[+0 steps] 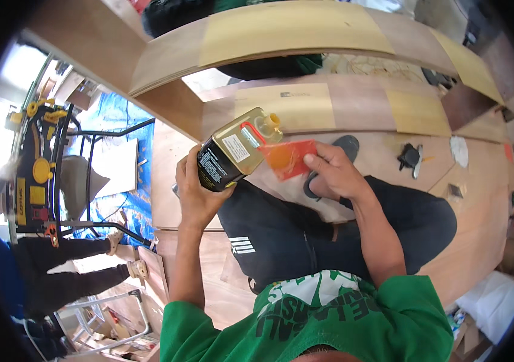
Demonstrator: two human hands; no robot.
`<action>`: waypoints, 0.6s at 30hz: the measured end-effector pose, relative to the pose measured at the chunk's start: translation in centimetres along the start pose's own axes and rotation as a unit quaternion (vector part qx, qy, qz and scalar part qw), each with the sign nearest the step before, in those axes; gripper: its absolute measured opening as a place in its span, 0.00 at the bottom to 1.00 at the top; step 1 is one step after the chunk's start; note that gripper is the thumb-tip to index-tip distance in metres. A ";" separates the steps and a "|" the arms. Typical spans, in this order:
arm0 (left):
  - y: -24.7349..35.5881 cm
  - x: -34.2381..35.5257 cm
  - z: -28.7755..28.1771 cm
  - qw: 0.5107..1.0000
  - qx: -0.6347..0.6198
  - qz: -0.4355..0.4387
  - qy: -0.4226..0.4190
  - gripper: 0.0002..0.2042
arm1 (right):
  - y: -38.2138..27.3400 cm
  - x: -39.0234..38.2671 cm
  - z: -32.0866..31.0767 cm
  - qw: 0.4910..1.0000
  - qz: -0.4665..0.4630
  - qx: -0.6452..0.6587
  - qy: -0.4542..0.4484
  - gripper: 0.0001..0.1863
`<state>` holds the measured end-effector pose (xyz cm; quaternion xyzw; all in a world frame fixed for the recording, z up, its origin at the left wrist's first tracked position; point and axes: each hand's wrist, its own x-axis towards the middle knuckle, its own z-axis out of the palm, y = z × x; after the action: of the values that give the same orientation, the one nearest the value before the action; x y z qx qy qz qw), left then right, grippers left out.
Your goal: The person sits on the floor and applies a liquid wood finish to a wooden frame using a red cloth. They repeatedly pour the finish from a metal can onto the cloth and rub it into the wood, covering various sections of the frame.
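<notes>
gold and black, the can (231,149) is leaning at a tilt in your left grip (201,194), which is clasping its lower end near your left knee (242,208). your right grip (336,171) is pinching a flat red piece (290,158) near the can's spout (273,120).

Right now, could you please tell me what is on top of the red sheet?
An amber patch shows on the red sheet; the right hand has its thumb at the right edge. What the thumb covers cannot be seen.
</notes>
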<state>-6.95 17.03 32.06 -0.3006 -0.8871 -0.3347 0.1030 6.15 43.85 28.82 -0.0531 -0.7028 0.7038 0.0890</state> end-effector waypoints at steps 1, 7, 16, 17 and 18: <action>-0.5 -0.1 0.8 0.999 -0.032 -0.022 0.014 0.45 | -1.2 0.4 0.6 0.998 -0.030 0.042 -0.033 0.16; -3.1 -2.3 -0.3 0.969 -0.129 -0.133 0.163 0.48 | -12.3 9.9 7.0 0.932 -0.105 0.327 -0.116 0.21; -18.4 -6.5 -1.5 0.801 -0.240 -0.331 0.438 0.55 | -23.8 29.1 12.4 0.916 -0.390 -0.047 0.078 0.17; -22.5 -7.5 0.2 0.790 -0.150 -0.361 0.471 0.54 | -25.3 30.3 13.2 0.896 -0.424 -0.055 0.122 0.16; -25.3 -8.4 1.5 0.772 -0.063 -0.392 0.497 0.54 | -26.1 31.2 14.1 0.874 -0.453 -0.067 0.166 0.15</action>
<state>-15.46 -0.96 14.29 0.2757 -0.7304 -0.5035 0.3702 -25.92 36.21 56.50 0.1488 -0.6701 0.5189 0.5095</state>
